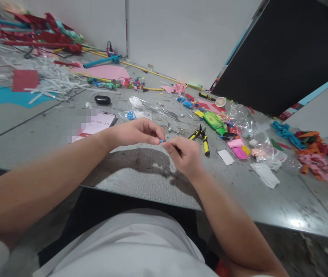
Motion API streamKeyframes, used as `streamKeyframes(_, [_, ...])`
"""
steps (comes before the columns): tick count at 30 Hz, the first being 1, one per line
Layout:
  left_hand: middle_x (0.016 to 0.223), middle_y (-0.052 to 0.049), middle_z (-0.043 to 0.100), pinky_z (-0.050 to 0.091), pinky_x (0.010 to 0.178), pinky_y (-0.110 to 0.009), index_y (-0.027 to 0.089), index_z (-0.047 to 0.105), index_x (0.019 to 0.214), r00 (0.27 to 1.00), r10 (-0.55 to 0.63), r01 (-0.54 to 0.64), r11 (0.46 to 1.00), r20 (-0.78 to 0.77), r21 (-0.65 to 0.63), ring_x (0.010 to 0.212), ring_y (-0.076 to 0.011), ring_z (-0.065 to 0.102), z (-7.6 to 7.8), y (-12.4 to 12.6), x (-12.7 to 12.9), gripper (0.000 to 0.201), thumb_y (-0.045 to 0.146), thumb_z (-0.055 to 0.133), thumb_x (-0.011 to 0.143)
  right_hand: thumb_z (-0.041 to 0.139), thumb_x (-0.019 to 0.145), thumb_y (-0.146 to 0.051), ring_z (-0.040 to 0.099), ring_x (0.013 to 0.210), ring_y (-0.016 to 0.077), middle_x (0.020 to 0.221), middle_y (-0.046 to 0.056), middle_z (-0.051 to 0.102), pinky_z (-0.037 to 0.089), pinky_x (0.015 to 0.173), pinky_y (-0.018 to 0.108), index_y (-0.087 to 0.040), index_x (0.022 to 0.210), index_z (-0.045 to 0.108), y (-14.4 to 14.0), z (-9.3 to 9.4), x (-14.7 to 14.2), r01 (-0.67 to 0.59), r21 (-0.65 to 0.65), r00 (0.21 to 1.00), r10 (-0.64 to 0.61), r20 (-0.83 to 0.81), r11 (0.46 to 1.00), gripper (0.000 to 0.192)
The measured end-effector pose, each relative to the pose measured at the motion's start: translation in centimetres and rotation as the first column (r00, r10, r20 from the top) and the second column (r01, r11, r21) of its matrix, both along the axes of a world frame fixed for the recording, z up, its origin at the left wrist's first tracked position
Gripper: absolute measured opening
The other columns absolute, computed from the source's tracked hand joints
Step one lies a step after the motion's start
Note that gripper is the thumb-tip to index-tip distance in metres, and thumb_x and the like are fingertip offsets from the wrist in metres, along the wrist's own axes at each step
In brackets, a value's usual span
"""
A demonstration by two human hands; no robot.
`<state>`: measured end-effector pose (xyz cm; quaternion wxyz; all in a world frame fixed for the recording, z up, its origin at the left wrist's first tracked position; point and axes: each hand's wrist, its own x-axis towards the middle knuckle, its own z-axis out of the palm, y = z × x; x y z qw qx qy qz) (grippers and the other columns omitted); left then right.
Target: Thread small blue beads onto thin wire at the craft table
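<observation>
Head view: blue bit [161, 141] pinched over the near edge

The blue bit sits at the fingertips, above the near part of the table [140, 175], about midway between left and right. The left hand [139, 131] grasps it between thumb and forefinger, the other fingers bent over. The right hand [184, 154] comes in from the right with its fingers curled, its tips at the right side of the bit – whether they grip it or only touch it, I cannot tell.

So small a thing should weigh next to nothing; the fingers would feel its surface more than its load. Its material is too small to make out. It may be soft, something like the stuff in the pink packet [240, 153] to the right, and then a hard pinch would dent or smear it. If it is stiff instead, a squeeze off its middle could make it slip out. Either way, the safest hold looks to be a light one with the finger pads, on opposite sides and close to the middle, leaving one face free for the other hand.

Beyond the right hand lie the pliers [201, 139], handles spread, touched by neither hand. Farther off is a bundle of thin wires [164, 110]. To the left, the phone [103, 121] lies just beyond the left forearm – the black case [102, 100] farther still.
</observation>
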<state>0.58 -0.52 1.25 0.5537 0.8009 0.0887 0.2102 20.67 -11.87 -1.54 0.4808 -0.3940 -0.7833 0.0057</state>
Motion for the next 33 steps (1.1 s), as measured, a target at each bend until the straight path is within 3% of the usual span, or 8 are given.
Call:
streamKeyframes(3, [0.084,-0.004,0.075,0.05,0.069,-0.023,0.02,0.081,0.094,0.987,0.062,-0.022,0.967,-0.15,0.255,0.075,-0.0147,0.067,-0.7,1.0,-0.2,0.019,0.037,0.08,0.085,0.05,0.106,-0.052,0.049,0.057,0.0119,0.059,-0.001,0.053,0.037,0.059,0.029,-0.021,0.068,0.058,0.2,0.0,0.3,0.111,0.006,0.986,-0.11,-0.122,0.994,0.05])
streamKeyframes(7, [0.084,-0.004,0.074,0.045,0.066,-0.021,0.02,0.082,0.092,0.926,0.166,0.071,0.808,-0.34,0.586,0.072,-0.0137,0.065,-2.1,2.1,-0.2,0.012,0.024,0.072,0.086,0.048,0.105,-0.057,0.043,0.053,0.0115,0.055,-0.003,0.044,0.034,0.056,0.029,-0.022,0.062,0.049,0.7,0.0,0.5,0.188,-0.035,0.96,-0.191,-0.203,0.982,0.056])
streamKeyframes(13, [0.082,-0.004,0.074,0.044,0.065,-0.023,0.018,0.079,0.101,0.896,0.228,0.056,0.793,-0.382,0.606,0.071,-0.015,0.064,-2.4,2.5,-0.2,0.02,0.032,0.067,0.091,0.048,0.105,-0.056,0.038,0.054,0.0104,0.055,-0.004,0.04,0.032,0.056,0.029,-0.022,0.061,0.042,1.2,-0.3,0.5,0.194,-0.044,0.968,-0.199,-0.155,0.98,0.056])
streamKeyframes(18, [0.086,-0.004,0.066,0.038,0.065,-0.023,0.016,0.075,0.099,0.845,0.493,-0.175,0.621,-0.207,0.764,0.073,-0.0147,0.057,-2.4,3.1,-0.1,0.02,0.03,0.072,0.086,0.049,0.104,-0.055,0.04,0.054,0.0107,0.056,-0.004,0.044,0.033,0.057,0.028,-0.022,0.062,0.046,1.6,-0.6,0.5,0.189,-0.089,0.973,-0.198,-0.12,0.978,0.053])
streamKeyframes(21, [0.088,-0.005,0.064,0.042,0.074,-0.026,0.015,0.076,0.109,0.826,0.536,-0.2,0.569,-0.176,0.798,0.081,-0.0182,0.058,-2.9,3.7,0.0,0.03,0.032,0.073,0.084,0.051,0.103,-0.053,0.041,0.055,0.011,0.057,-0.004,0.046,0.033,0.059,0.028,-0.021,0.063,0.048,2.0,-0.9,0.6,0.183,-0.139,0.974,-0.198,-0.105,0.973,0.05])
streamKeyframes(24, [0.089,-0.008,0.065,0.045,0.082,-0.03,0.016,0.079,0.103,0.849,0.502,-0.182,0.571,-0.165,0.801,0.085,-0.0215,0.06,-3.2,3.9,0.1,0.025,0.03,0.07,0.085,0.055,0.101,-0.049,0.043,0.056,0.0112,0.057,-0.004,0.048,0.034,0.06,0.028,-0.021,0.064,0.051,2.4,-1.3,0.8,0.172,-0.194,0.977,-0.193,-0.095,0.966,0.046])
streamKeyframes(28, [0.095,-0.008,0.07,0.048,0.082,-0.031,0.017,0.076,0.097,0.873,0.481,-0.262,0.601,-0.079,0.755,0.089,-0.0217,0.064,-2.4,2.8,0.2,0.021,0.027,0.069,0.081,0.058,0.097,-0.044,0.048,0.06,0.0125,0.061,-0.003,0.053,0.036,0.062,0.028,-0.02,0.072,0.059,2.9,-1.7,1.1,0.148,-0.311,0.982,-0.177,-0.068,0.939,0.034])
streamKeyframes(33, [0.079,-0.003,0.072,0.047,0.067,-0.026,0.017,0.071,0.098,0.909,0.401,-0.275,0.784,-0.117,0.556,0.072,-0.0165,0.066,-1.1,0.5,0.3,0.021,0.033,0.068,0.085,0.052,0.099,-0.042,0.055,0.069,0.015,0.072,-0.001,0.061,0.039,0.067,0.028,-0.02,0.085,0.063,3.0,-1.6,1.2,0.091,-0.438,0.992,-0.121,-0.042,0.894,0.028])
